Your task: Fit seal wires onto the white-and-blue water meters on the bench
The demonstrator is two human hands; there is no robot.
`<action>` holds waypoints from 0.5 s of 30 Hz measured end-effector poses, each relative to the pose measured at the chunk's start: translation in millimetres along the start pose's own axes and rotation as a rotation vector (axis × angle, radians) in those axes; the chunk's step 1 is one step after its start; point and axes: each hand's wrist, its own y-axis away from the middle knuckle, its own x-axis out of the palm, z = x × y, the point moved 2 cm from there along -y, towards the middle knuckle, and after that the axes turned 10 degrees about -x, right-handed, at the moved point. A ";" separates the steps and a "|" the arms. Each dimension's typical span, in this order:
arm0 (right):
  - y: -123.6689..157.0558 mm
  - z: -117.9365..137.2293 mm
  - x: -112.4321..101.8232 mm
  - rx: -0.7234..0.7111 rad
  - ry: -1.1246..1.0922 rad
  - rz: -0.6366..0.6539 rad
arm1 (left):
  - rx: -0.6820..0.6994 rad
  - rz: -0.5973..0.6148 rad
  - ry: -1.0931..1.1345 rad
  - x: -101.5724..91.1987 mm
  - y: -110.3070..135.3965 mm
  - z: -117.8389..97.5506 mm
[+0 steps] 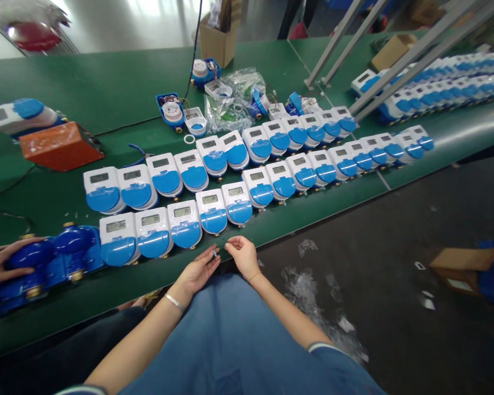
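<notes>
My left hand (198, 272) is palm up at the front edge of the bench, its fingers closed on a small light-blue piece (215, 253) too small to name. Just right of it, my right hand (242, 255) has thumb and fingertips pressed together; whatever they hold, if anything, cannot be made out. Beyond both hands stand two rows of white-and-blue meters with small displays. The closest are one meter (213, 211) in front of my left hand and another (237, 203) beyond my right hand. Neither hand touches a meter.
A co-worker's hand (8, 260) rests on dark blue meter bodies (72, 247) at the left. Further back are an orange block (61, 145), opened meters (172, 111), plastic bags (230, 112) and a cardboard box (219, 41). Metal posts (333, 44) rise at the right. Plastic scraps (302, 288) litter the floor.
</notes>
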 end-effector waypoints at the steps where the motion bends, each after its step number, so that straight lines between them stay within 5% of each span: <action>1: 0.5 3.2 0.0 -0.019 0.018 0.004 | 0.003 -0.005 -0.002 0.3 0.1 -0.1; 15: 2.4 12.9 -0.9 -0.074 0.112 0.015 | -0.003 -0.054 0.023 1.8 1.5 -1.2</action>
